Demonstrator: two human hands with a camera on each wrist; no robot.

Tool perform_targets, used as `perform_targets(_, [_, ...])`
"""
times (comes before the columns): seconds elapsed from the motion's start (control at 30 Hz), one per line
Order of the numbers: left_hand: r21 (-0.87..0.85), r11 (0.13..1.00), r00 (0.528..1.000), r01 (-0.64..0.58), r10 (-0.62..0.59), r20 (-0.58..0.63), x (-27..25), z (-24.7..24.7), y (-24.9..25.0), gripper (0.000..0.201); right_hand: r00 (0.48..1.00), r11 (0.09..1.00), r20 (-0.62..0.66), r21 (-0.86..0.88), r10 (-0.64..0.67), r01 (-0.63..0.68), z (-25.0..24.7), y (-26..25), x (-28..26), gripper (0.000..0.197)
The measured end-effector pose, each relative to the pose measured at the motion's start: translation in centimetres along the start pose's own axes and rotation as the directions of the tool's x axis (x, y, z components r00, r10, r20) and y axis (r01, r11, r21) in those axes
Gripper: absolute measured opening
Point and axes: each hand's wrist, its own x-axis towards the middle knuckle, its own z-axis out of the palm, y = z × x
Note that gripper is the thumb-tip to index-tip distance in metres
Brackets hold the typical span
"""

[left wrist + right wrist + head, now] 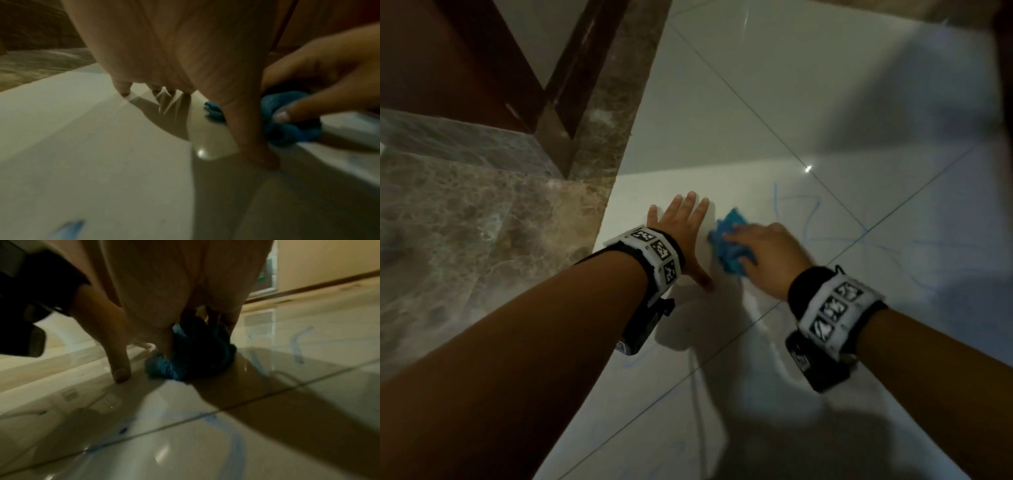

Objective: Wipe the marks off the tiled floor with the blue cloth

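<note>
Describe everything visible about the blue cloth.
The blue cloth is a small, crumpled wad of soft, fuzzy-looking fabric, bunched rather than spread flat. It lies on the glossy white tiled floor, just left of the blue scribbled marks. The right hand covers it from above, fingers curled round it, pressing it to the tile. The left hand rests flat beside it, apart from it.

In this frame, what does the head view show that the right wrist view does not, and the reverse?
Only the head view shows the left hand whole, spread flat on the tiled floor, both marker wristbands, and the brown marble strip at left. Only the right wrist view shows a far wall with a dark skirting, and the right hand's underside on the cloth. Both show the right hand holding the bunched blue cloth on the floor, with blue marks not yet wiped.
</note>
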Motion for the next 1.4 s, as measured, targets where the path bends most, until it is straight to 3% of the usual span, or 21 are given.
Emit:
perform_targets(0.07, [0.025, 1.000, 1.000, -0.003, 0.002, 0.014, 0.3, 0.4, -0.1, 0.148, 0.989, 0.993, 0.088, 0.028, -0.121, 0.119, 0.6, 0.2, -0.6, 0.048])
perform_targets(0.1, [0.029, 1.000, 1.000, -0.003, 0.003, 0.013, 0.4, 0.5, -0.2, 0.148, 0.991, 0.987, 0.058, 0.105, -0.124, 0.118, 0.4, 0.6, -0.2, 0.047])
perform_targets(0.2, [0.007, 1.000, 1.000, -0.009, 0.009, 0.005, 0.5, 0.6, -0.5, 0.150, 0.981, 0.940, -0.183, 0.341, 0.060, 0.006, -1.3, 3.0, 2.7, 0.042])
perform_targets(0.27, [-0.001, 1.000, 1.000, -0.016, 0.016, 0.008, 0.6, 0.5, -0.4, 0.151, 0.950, 0.950, -0.237, 0.282, 0.203, -0.133, -2.9, 5.3, 4.9, 0.041])
perform_targets(0.37, [0.002, 1.000, 1.000, -0.006, 0.006, 0.023, 0.8, 0.3, -0.4, 0.152, 0.947, 0.952, -0.107, 0.058, 0.304, -0.299, -4.3, 7.4, 7.0, 0.047])
perform_targets(0.43, [0.013, 1.000, 1.000, 0.004, -0.004, 0.029, 0.8, 0.1, -0.3, 0.153, 0.969, 0.973, -0.086, 0.033, 0.231, -0.229, -3.5, 6.4, 6.7, 0.045])
perform_targets(0.5, [0.029, 1.000, 0.999, 0.012, -0.013, 0.033, 0.9, 0.1, -0.1, 0.153, 0.995, 0.999, -0.088, 0.038, 0.034, -0.031, -1.8, 4.1, 5.3, 0.043])
perform_targets(0.57, [0.043, 0.999, 0.999, 0.017, -0.019, 0.033, 0.9, 0.0, 0.0, 0.153, 0.989, 0.989, -0.027, 0.019, -0.146, 0.147, -0.4, 2.6, 3.8, 0.043])
perform_targets(0.6, [0.044, 0.999, 0.999, 0.018, -0.019, 0.031, 0.9, 0.0, -0.1, 0.153, 0.984, 0.984, -0.034, 0.031, -0.174, 0.175, -0.4, 2.6, 4.0, 0.043])
perform_targets(0.7, [0.029, 1.000, 1.000, 0.009, -0.010, 0.027, 0.8, 0.0, -0.2, 0.153, 0.990, 0.995, -0.135, 0.098, 0.044, -0.031, -1.9, 5.3, 5.1, 0.041])
perform_targets(0.8, [0.024, 1.000, 1.000, 0.006, -0.006, 0.025, 0.7, 0.1, -0.2, 0.153, 0.950, 0.960, -0.206, 0.205, 0.234, -0.192, -2.2, 7.2, 4.4, 0.041])
perform_targets(0.87, [0.026, 1.000, 1.000, 0.009, -0.010, 0.025, 0.7, 0.0, -0.1, 0.154, 0.967, 0.978, -0.194, 0.153, 0.168, -0.140, -1.1, 5.5, 3.2, 0.044])
perform_targets(0.97, [0.024, 1.000, 0.999, 0.017, -0.017, 0.027, 0.8, -0.1, -0.1, 0.153, 0.990, 0.991, -0.043, -0.008, -0.132, 0.132, 0.5, 2.6, 1.9, 0.047])
perform_targets(1.0, [0.026, 1.000, 1.000, 0.016, -0.016, 0.024, 0.7, -0.1, -0.1, 0.153, 0.984, 0.984, -0.012, 0.026, -0.178, 0.179, 0.4, 2.5, 1.8, 0.046])
perform_targets(1.03, [0.025, 1.000, 1.000, 0.014, -0.014, 0.020, 0.7, -0.1, -0.1, 0.153, 0.988, 0.973, -0.028, 0.176, -0.149, 0.152, -0.1, 2.8, 1.9, 0.044])
perform_targets(1.1, [0.015, 1.000, 1.000, 0.012, -0.012, 0.010, 0.6, 0.1, -0.1, 0.153, 0.991, 0.907, -0.120, 0.421, 0.062, -0.006, -1.4, 4.8, 2.5, 0.042])
perform_targets(1.17, [0.007, 1.000, 1.000, 0.007, -0.007, 0.012, 0.5, 0.1, -0.2, 0.152, 0.946, 0.932, -0.185, 0.301, 0.266, -0.203, -2.4, 6.3, 2.6, 0.039])
perform_targets(1.2, [0.007, 1.000, 1.000, 0.006, -0.006, 0.016, 0.5, 0.1, -0.2, 0.152, 0.942, 0.951, -0.201, 0.207, 0.269, -0.228, -2.4, 6.3, 2.3, 0.040])
perform_targets(1.3, [0.022, 1.000, 1.000, 0.011, -0.012, 0.026, 0.6, 0.0, -0.1, 0.152, 0.989, 0.989, -0.141, 0.145, 0.044, -0.023, -0.8, 2.9, 1.0, 0.042])
perform_targets(1.4, [0.030, 0.999, 1.000, 0.013, -0.013, 0.022, 0.6, 0.1, -0.1, 0.152, 0.992, 0.992, -0.018, 0.011, -0.127, 0.128, 0.6, 1.3, -0.1, 0.044])
